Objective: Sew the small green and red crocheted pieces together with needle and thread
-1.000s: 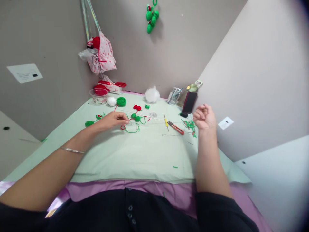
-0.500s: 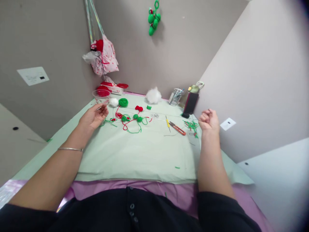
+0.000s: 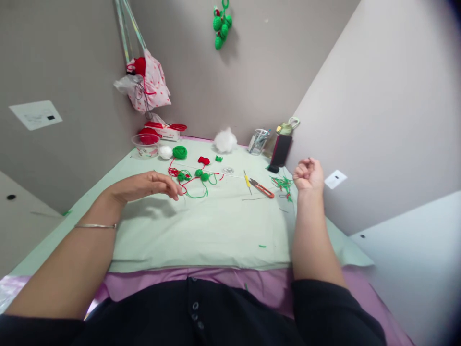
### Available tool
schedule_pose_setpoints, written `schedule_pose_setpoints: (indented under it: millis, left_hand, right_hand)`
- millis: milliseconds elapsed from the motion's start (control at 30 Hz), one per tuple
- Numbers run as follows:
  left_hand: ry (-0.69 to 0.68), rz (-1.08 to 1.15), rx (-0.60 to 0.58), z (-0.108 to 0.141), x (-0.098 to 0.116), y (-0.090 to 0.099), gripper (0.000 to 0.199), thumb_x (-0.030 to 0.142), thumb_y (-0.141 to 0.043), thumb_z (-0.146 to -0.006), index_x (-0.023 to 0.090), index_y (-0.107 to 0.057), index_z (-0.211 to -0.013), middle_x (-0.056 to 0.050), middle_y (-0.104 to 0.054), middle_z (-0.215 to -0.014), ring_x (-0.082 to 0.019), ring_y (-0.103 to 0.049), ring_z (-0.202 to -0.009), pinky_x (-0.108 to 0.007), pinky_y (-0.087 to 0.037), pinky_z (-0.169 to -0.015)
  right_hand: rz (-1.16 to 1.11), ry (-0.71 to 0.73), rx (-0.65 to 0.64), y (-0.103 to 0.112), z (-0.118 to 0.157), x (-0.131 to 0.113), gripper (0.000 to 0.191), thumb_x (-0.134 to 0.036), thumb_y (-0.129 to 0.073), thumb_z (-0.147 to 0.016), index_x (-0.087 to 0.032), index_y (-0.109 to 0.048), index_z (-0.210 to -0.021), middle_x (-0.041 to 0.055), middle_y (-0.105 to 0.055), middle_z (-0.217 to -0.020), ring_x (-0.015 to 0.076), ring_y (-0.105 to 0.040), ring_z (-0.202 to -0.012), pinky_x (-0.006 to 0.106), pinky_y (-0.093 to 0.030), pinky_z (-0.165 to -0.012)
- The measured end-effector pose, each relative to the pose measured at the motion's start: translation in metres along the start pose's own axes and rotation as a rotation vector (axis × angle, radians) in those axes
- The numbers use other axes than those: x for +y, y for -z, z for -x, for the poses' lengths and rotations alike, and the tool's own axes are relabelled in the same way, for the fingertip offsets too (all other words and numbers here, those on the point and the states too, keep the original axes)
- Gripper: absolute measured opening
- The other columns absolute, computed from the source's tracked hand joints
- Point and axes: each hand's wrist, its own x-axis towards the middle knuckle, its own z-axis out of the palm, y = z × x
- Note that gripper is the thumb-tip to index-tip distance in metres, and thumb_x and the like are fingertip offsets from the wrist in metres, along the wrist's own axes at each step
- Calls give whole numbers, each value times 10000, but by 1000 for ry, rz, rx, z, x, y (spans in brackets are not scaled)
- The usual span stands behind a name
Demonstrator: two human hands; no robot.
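My left hand [image 3: 153, 186] is over the left part of the table, back of the hand up, fingers together and bent down toward the right. A thin dark thread [image 3: 185, 199] hangs by its fingertips; the thumb is hidden. Just beyond are green crocheted balls [image 3: 202, 175] with red and green yarn tails. My right hand [image 3: 309, 174] is raised at the table's right edge, its fingers curled closed; what they hold is too small to make out. Nearest to it lies a heap of green yarn scraps [image 3: 283, 183]. Orange-handled thread snips [image 3: 261, 188] and a yellow-handled crochet hook [image 3: 247, 179] lie between the hands.
Along the back stand a clear tub [image 3: 146, 146], a white yarn ball [image 3: 165, 152], a green yarn ball [image 3: 180, 152], white stuffing [image 3: 225, 140], a pen cup [image 3: 258, 142] and a propped phone [image 3: 281, 151]. A dotted bag [image 3: 153, 81] hangs on the left wall.
My left hand has come right and turned its back upward. The fine thread stretched between both hands no longer shows. My right hand stays raised and closed. The view has shifted slightly.
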Motion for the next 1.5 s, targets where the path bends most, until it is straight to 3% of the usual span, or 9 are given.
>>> schedule_pose_setpoints:
  millis: [100,233,433,567,700,833,967,1133,1500]
  left_hand:
    - [99,-361,112,-11,2,-10,312,511,-697,-830,213,-788,-849,-82,-763,-1037,-279,-668,-1055,-363,-491,-930]
    - [40,-538,328,-25,3,-20,355,503,-714,-784,217,-767,-987,-60,-736,-1059,-259,-633,-1019,-359,-473,-906]
    - [26,-657,140,-20,3,-19,291,457,-675,-804,260,-771,-995,-28,-727,-1088,-242,-636,-1058,-327,-458,-933]
    - [34,-729,129,-18,6,-23,259,429,-651,-830,266,-755,-1003,-26,-723,-1122,-242,-627,-1100,-315,-454,-928]
    - [-13,-747,55,-37,28,-51,241,394,-587,-893,246,-746,-997,-34,-724,-1088,-211,-643,-996,-286,-463,-815]
    - [-170,-796,-52,-85,43,-95,181,286,-597,-884,222,-754,-948,-37,-743,-1039,-207,-644,-1006,-289,-456,-843]
    - [-198,-797,32,-133,39,-132,177,147,-604,-844,176,-752,-936,-71,-757,-1014,-211,-657,-963,-299,-467,-829]
    - [-295,-890,35,-157,30,-163,162,127,-602,-844,186,-752,-861,-97,-720,-959,-258,-606,-1020,-378,-446,-915]
    - [-220,-1046,47,-164,22,-179,184,102,-518,-869,159,-684,-813,-132,-665,-966,-280,-551,-1052,-430,-404,-944]
  right_hand:
    - [-15,5,-65,-4,5,0,300,-177,-546,-955,-199,-419,-683,-88,-560,-567,1,-180,-292,124,-199,-265]
    - [-14,26,-132,-11,11,1,319,-196,-597,-946,-196,-423,-679,-87,-578,-583,-3,-190,-295,118,-218,-260]
    - [-1,11,-238,-22,19,8,257,-160,-644,-925,-184,-501,-713,-48,-692,-713,-21,-233,-318,93,-259,-266]
    - [-12,4,-277,-26,23,13,232,-128,-712,-871,-189,-540,-727,-58,-690,-711,-22,-338,-357,75,-346,-313]
    - [24,-32,-322,-30,26,19,223,-146,-800,-806,-200,-587,-767,-77,-653,-673,-20,-374,-375,66,-371,-333]
    - [56,-63,-357,-35,31,23,194,-162,-778,-843,-206,-592,-808,-94,-601,-633,-21,-367,-373,66,-367,-348]
    - [14,-61,-329,-36,34,21,152,-177,-665,-941,-203,-575,-822,-93,-565,-623,-21,-352,-365,72,-344,-340]
    - [-8,-46,-290,-34,32,16,169,-180,-649,-954,-205,-557,-814,-102,-531,-598,-27,-343,-355,74,-314,-337]
    - [-24,-76,-262,-36,31,17,168,-182,-622,-970,-196,-576,-809,-97,-540,-602,-20,-342,-353,84,-320,-333]
